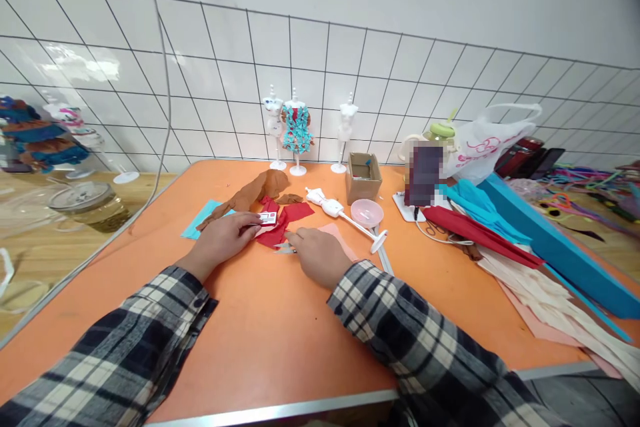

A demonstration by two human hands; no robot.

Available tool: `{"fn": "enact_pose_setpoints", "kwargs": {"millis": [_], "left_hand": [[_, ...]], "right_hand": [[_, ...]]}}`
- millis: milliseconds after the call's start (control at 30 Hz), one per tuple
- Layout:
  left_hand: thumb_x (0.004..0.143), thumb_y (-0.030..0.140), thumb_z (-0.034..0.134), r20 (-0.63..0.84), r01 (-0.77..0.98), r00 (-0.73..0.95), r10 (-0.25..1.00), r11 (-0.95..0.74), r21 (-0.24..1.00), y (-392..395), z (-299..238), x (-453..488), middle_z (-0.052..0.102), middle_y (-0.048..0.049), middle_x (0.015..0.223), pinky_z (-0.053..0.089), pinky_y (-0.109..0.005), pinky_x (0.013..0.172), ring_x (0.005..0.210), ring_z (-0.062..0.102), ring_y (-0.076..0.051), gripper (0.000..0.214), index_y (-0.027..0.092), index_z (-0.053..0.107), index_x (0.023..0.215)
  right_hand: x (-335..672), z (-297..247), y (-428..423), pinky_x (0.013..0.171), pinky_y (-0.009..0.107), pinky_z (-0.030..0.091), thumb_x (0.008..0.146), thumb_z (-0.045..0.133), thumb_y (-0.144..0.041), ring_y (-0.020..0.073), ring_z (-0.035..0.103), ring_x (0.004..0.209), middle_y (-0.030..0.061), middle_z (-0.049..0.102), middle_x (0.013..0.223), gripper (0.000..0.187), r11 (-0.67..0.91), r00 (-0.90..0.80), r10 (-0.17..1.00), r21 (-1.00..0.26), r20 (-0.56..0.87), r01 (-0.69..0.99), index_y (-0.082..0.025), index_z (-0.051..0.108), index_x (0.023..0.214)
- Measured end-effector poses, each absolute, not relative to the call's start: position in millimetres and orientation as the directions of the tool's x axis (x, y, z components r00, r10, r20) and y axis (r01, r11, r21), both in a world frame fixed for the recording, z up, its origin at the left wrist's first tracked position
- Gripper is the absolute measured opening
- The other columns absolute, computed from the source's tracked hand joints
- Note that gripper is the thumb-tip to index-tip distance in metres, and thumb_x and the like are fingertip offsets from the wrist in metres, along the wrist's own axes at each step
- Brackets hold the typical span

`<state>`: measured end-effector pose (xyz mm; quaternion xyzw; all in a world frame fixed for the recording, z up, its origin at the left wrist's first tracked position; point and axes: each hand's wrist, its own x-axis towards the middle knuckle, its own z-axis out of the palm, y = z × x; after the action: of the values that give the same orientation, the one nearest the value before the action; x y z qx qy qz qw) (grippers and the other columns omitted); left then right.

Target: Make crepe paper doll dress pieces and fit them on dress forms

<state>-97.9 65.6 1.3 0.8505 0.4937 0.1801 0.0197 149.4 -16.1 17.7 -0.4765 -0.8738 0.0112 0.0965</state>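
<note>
My left hand (227, 240) is closed at the left of the red cloth pieces. Its fingertips grip a small flat white item with red marks (269, 218), like a little card or packet. My right hand (320, 257) is wrapped round a pair of scissors (285, 249), whose pale blades point left under the red cloth's near edge. The handles are hidden in that hand. The red cloth (298, 211) lies crumpled between and beyond both hands. Brown cloth (255, 192) spreads behind it, with a light blue piece (205, 219) partly underneath.
A white mini dress form (327, 203) lies beside a pink dish (367, 213). Several forms stand by the tiled wall, one in a turquoise-trimmed dress (297, 130). A cardboard box (363, 180), a phone on a stand (425, 177) and folded fabrics (485, 233) are to the right.
</note>
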Motion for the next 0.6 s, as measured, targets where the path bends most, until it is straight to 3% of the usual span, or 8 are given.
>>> {"fn": "enact_pose_setpoints", "kwargs": {"millis": [167,267,367,433,467,533,600], "left_hand": [[0.092,0.037,0.047,0.464,0.774,0.479,0.745,-0.608,0.177,57,7,-90,0.068,-0.0103,0.120,0.045,-0.038,0.095,0.112,0.060,-0.027,0.034,0.020,0.070,0.111],[0.091,0.032,0.049,0.611,0.774,0.411,0.677,-0.613,0.159,48,14,-84,0.065,-0.0119,0.120,0.044,-0.041,0.094,0.106,0.060,-0.028,0.030,0.020,0.071,0.106],[0.088,0.033,0.054,0.634,0.710,0.428,0.644,-0.674,0.205,34,21,-73,0.068,-0.0112,0.105,0.045,-0.039,0.088,0.097,0.061,-0.027,0.026,0.020,0.074,0.098],[0.087,0.039,0.055,0.544,0.634,0.481,0.688,-0.701,0.327,22,24,-62,0.070,-0.0098,0.087,0.046,-0.035,0.079,0.084,0.061,-0.024,0.029,0.019,0.074,0.083],[0.087,0.044,0.055,0.430,0.603,0.522,0.737,-0.675,0.425,15,25,-55,0.068,-0.0077,0.074,0.045,-0.032,0.071,0.075,0.060,-0.022,0.034,0.018,0.073,0.073],[0.087,0.055,0.050,0.149,0.550,0.541,0.828,-0.482,0.682,1,23,-39,0.061,-0.0047,0.056,0.040,-0.027,0.054,0.055,0.054,-0.017,0.049,0.017,0.067,0.060],[0.087,0.066,0.038,-0.054,0.402,0.555,0.830,-0.210,0.891,-12,18,-23,0.066,-0.0067,0.066,0.040,-0.026,0.049,0.055,0.057,-0.018,0.061,0.016,0.069,0.073]], "right_hand": [[195,12,-33,0.066,0.030,0.041,0.093,0.047,-0.034,0.0218,0.062,0.090,0.0088,0.062,0.108,0.028,0.310,-0.302,0.951,-0.185,0.070,0.933,-0.021,0.061,0.115],[210,6,-32,0.067,0.029,0.038,0.093,0.049,-0.031,0.0213,0.061,0.092,0.0077,0.064,0.104,0.026,0.214,-0.210,0.977,-0.251,0.042,0.944,-0.023,0.062,0.115],[212,1,-29,0.064,0.028,0.034,0.092,0.051,-0.030,0.0198,0.061,0.086,0.0063,0.066,0.094,0.019,0.183,-0.175,0.983,-0.323,0.053,0.929,-0.022,0.067,0.101],[208,-1,-27,0.062,0.027,0.033,0.090,0.054,-0.029,0.0182,0.060,0.081,0.0048,0.066,0.089,0.015,0.213,-0.183,0.977,-0.396,0.111,0.893,-0.021,0.067,0.092],[206,-1,-26,0.062,0.027,0.032,0.090,0.055,-0.028,0.0174,0.059,0.079,0.0040,0.066,0.087,0.014,0.235,-0.184,0.971,-0.440,0.155,0.867,-0.021,0.067,0.089],[203,-1,-27,0.063,0.026,0.033,0.090,0.056,-0.027,0.0162,0.057,0.076,0.0030,0.065,0.082,0.014,0.280,-0.155,0.950,-0.523,0.271,0.805,-0.019,0.066,0.085],[200,1,-29,0.064,0.026,0.035,0.090,0.055,-0.027,0.0156,0.056,0.074,0.0026,0.064,0.080,0.014,0.341,-0.130,0.917,-0.570,0.378,0.748,-0.018,0.066,0.085]]}}
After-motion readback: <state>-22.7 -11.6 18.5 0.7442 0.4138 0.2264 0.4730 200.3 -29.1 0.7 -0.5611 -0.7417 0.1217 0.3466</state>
